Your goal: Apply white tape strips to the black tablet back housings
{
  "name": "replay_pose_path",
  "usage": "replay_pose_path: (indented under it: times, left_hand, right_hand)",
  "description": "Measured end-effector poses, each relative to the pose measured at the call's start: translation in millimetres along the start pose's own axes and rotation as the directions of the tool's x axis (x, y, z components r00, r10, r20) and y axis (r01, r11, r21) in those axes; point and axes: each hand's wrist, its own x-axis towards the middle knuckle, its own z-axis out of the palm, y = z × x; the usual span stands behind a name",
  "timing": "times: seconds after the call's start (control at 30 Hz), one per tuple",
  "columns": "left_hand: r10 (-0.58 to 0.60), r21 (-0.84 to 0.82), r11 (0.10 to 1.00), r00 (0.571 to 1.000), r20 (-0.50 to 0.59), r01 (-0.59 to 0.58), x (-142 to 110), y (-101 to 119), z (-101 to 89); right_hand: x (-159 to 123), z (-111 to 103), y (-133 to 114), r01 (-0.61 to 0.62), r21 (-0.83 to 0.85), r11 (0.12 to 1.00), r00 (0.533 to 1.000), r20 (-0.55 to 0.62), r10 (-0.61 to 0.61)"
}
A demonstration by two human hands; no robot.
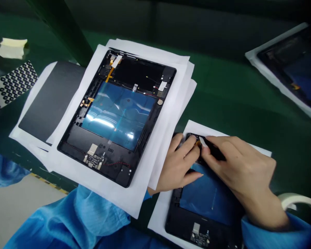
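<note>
On white paper at the lower right lies an opened black tablet housing (pixel 181 223) with a blue film-covered panel (pixel 209 199) and a small circuit board (pixel 200 238). My left hand (pixel 180 164) reaches across its upper left edge, fingers bent over that corner, thumb extended above the blue panel. Between the thumb and forefinger of my right hand (pixel 241 166) is a small white strip (pixel 202 141), pinched at the tablet's top edge. An orange flex cable (pixel 198 143) shows beside the strip, partly covered by my fingers.
A second opened tablet housing (pixel 119 114) rests on stacked white sheets (pixel 168 138), overlapping my left forearm. Left of it are a dark grey sheet (pixel 52 103) and a sheet of black ring stickers (pixel 15 83). Another tablet (pixel 295 65) lies upper right; a tape roll (pixel 298 199) sits lower right.
</note>
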Motion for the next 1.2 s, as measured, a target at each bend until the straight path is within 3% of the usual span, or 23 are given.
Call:
replay_pose_path:
  times: [0.6,0.83,1.0,1.13,1.2]
  left_hand:
    - [-0.006,0.025,1.000,0.996,-0.088,0.008,-2.3,1.7,4.8]
    - [-0.017,0.009,1.000,0.997,-0.070,0.018,-2.3,3.9,7.7]
    - [-0.033,-0.010,0.999,0.997,-0.074,0.033,-2.6,4.3,6.0]
    - [-0.046,-0.021,0.999,0.994,-0.095,0.044,-3.0,4.6,8.9]
    - [-0.041,-0.022,0.999,0.993,-0.111,0.038,-3.2,5.2,11.0]
  right_hand:
    - [6.6,0.0,-1.6,0.082,-0.060,0.995,0.996,0.033,-0.080]
    - [14.6,-9.6,-5.6,0.156,-0.059,0.986,0.980,0.132,-0.147]
    - [18.3,-15.5,-14.9,0.223,-0.143,0.964,0.944,0.278,-0.177]
    - [7.6,-17.2,-24.6,0.185,-0.173,0.967,0.925,0.364,-0.111]
    - [-2.2,-19.3,-24.5,0.142,-0.110,0.984,0.929,0.357,-0.094]
